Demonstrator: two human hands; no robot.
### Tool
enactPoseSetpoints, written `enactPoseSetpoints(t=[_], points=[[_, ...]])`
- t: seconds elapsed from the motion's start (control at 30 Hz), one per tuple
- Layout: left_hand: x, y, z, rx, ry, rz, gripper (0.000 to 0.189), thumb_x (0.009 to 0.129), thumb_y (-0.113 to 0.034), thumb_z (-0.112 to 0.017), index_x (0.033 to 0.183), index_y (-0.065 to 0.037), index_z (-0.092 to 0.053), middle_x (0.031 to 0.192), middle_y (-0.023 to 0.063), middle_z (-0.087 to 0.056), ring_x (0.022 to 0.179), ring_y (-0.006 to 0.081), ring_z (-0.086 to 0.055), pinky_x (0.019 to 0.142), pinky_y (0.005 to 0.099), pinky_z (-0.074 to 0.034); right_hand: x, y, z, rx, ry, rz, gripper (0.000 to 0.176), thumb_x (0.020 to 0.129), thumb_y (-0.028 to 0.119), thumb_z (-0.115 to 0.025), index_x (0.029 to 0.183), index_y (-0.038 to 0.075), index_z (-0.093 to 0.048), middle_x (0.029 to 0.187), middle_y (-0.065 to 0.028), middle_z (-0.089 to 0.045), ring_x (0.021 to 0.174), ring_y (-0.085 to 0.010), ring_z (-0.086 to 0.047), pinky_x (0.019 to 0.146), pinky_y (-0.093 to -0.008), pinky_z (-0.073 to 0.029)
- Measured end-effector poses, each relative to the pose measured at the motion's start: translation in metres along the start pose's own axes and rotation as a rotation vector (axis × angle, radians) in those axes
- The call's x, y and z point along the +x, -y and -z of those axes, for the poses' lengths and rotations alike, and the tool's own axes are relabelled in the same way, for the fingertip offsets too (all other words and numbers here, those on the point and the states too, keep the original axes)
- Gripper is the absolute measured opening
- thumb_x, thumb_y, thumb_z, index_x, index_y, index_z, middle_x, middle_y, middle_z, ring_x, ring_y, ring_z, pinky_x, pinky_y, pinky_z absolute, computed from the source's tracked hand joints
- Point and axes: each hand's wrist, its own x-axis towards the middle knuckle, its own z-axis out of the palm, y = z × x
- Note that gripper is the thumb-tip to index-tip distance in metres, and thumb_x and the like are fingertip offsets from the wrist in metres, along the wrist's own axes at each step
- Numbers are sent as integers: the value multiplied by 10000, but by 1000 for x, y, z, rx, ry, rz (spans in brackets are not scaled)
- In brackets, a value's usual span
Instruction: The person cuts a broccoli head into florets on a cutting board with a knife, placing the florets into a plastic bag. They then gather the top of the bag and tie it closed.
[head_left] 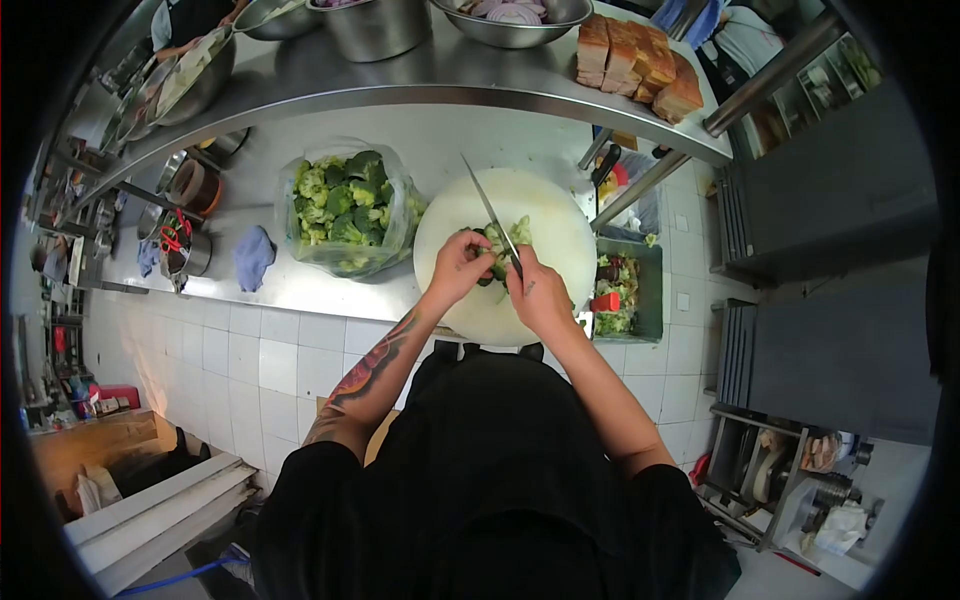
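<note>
**Broccoli and knife in 2 hands**

The left hand [465, 264] pinches broccoli [487, 252] in its fingertips above the round cutting board [560, 220], at the worktop's [440, 130] front edge, near its right corner. The right hand's [537, 292] fingers wrap the knife [486, 202], blade towards the back edge. Left of the board, broccoli florets [345, 200] fill a clear plastic bag [406, 212].

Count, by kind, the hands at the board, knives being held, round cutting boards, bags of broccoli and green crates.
Hands: 2 (left hand, right hand)
Held knife: 1
Round cutting board: 1
Broccoli bag: 1
Green crate: 1
Total: 6
</note>
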Motion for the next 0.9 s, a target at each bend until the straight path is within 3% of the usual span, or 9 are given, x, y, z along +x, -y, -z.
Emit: enactPoseSetpoints(t=[0.07,0.13,0.3,0.4,0.5,0.57,0.9], points=[[1,-6,2,-18,-36,-6,226,944,-64,-739,1138,17,-656,1034,80,-631,811,153,-704,694,314,-657,0,-8,-14,19,-32,2,322,1035,174,-623,1298,17,-527,818,-259,-713,761,-478,-705,690,-560,-549],[7,-16,7,-125,-33,146,255,965,-89,-727,1181,22,-651,1062,99,-656,823,171,-713,715,314,-657,4,-7,-13,34,-56,13,314,1035,170,-624,1294,20,-531,810,-255,-712,761,-476,-706,687,-556,-546],[1,-17,14,-112,19,158,283,986,-92,-698,1243,15,-646,1081,104,-673,882,180,-715,761,308,-651,5,-5,-3,356,-39,-114,276,1067,190,-612,1274,15,-563,767,-226,-688,707,-456,-690,640,-488,-524],[-2,-14,15,-214,0,161,270,1013,-93,-670,1263,4,-639,1049,98,-696,910,173,-713,800,319,-643,2,-8,-8,395,-63,-109,270,1069,191,-611,1279,24,-576,753,-216,-674,687,-423,-690,633,-457,-523],[-1,-8,12,-114,-5,109,271,995,-74,-684,1252,4,-646,1100,103,-680,889,173,-715,756,313,-649,0,-5,-15,136,-66,8,282,1055,164,-611,1294,29,-546,788,-239,-698,732,-464,-702,647,-514,-525],[-2,-12,10,15,-16,56,274,1002,-82,-683,1259,2,-643,1070,106,-693,868,166,-714,750,314,-647,1,1,-9,179,-64,-39,274,1056,165,-610,1285,28,-545,785,-242,-696,732,-468,-702,647,-519,-525],[-1,-13,8,-72,-14,84,274,1016,-92,-683,1265,13,-638,1051,120,-708,849,170,-717,759,311,-642,9,-3,-19,213,-65,-100,256,1060,175,-605,1247,9,-549,787,-255,-693,739,-472,-705,653,-520,-532]])
